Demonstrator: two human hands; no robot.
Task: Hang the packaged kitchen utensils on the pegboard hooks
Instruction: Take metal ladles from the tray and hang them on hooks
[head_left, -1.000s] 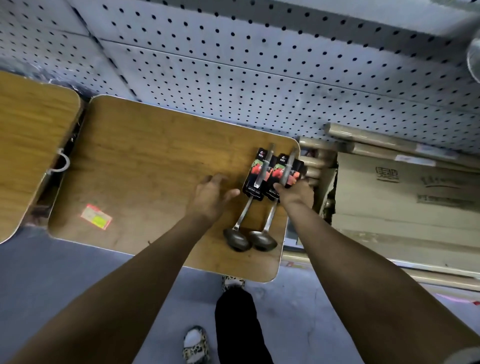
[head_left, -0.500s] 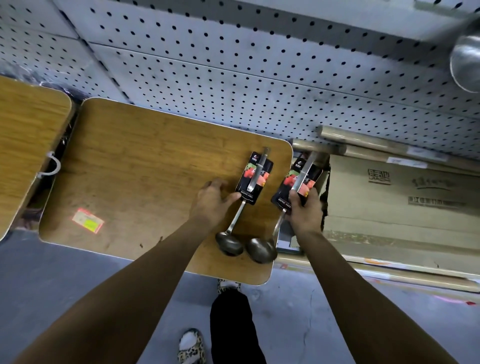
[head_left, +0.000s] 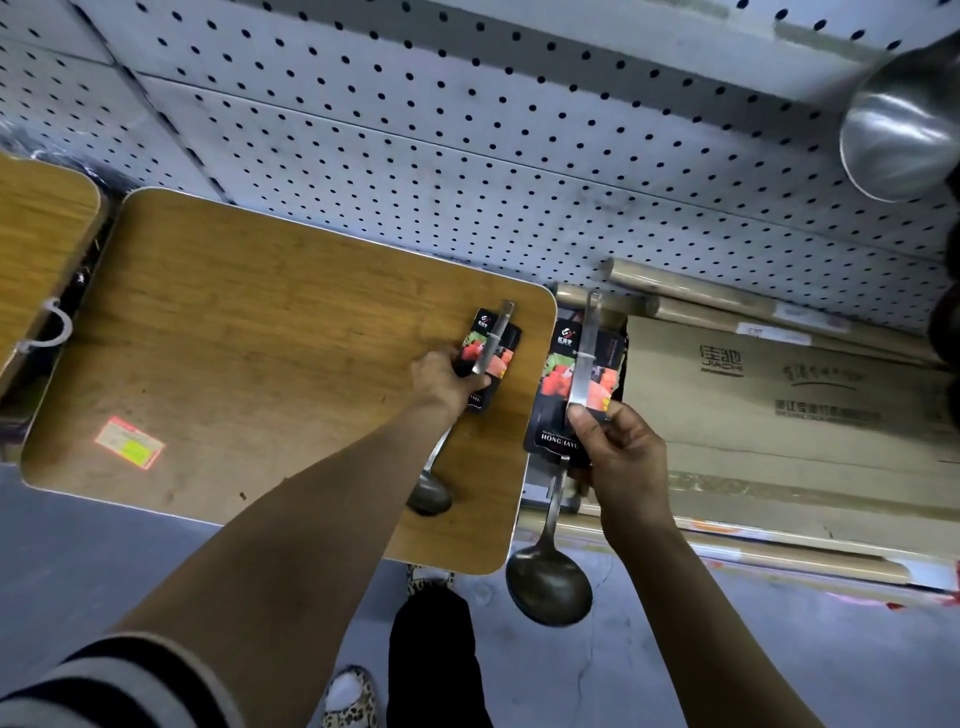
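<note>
You get dim, cool, even light; source not visible, perhaps overhead. Shadows soft, faint under forearms on wooden board. Bright glare streaks on steel bowl, upper right of frame, which is blurred. Strong wide-angle bending: pegboard seams curve toward frame edges. Sleeve, lower left, out of focus. Centre fairly sharp; card print partly legible.

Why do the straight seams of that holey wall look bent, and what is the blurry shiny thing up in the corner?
Head view: the wide-angle lens bows the pegboard seams toward the edges; the shiny shape is a hanging steel ladle bowl, near the lens, soft and smeared, with light streaks of glare across it.
</note>
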